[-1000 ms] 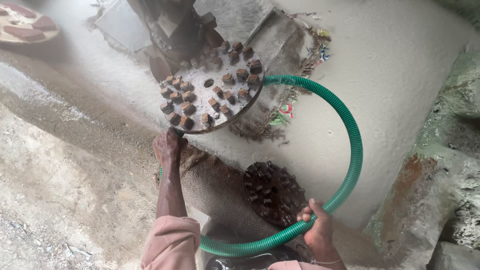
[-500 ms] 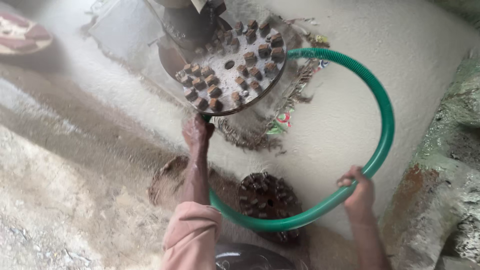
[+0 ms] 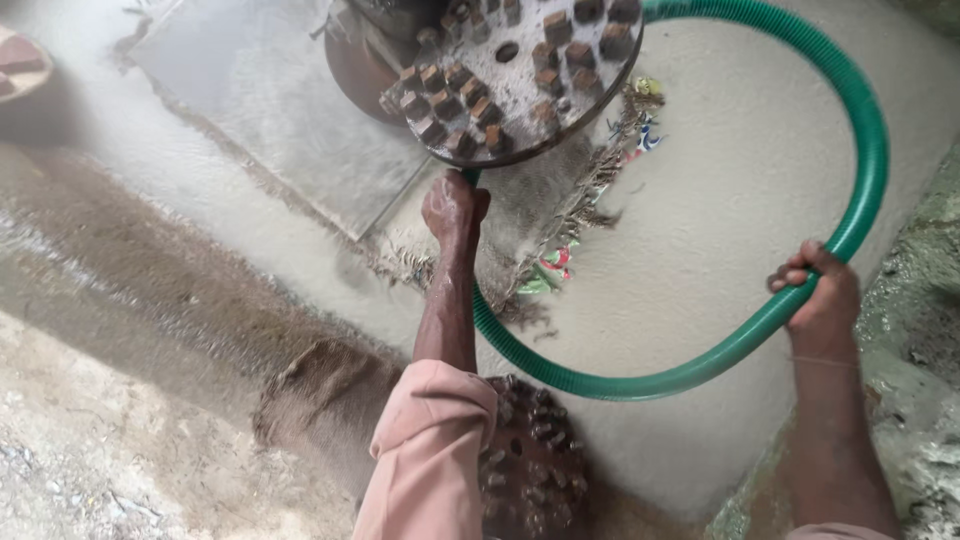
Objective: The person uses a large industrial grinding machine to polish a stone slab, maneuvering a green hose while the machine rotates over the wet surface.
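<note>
Left hand (image 3: pixel 453 207) fisted on the green hose (image 3: pixel 860 130) end under the studded disc (image 3: pixel 520 75), right hand (image 3: pixel 820 295) wrapped mid-loop; hose arcs over wet floor (image 3: pixel 720 200), looks ribbed, springy, light, likely slippery; grip ribs firmly.

Green ribbed hose (image 3: pixel 860 130), pink sleeve (image 3: pixel 425 460)

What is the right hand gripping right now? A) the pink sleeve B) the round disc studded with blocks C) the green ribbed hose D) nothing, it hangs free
C: the right hand is closed around the green ribbed hose where its loop curves down at the right, while the left hand grips the hose's other end just under the studded disc.
</note>
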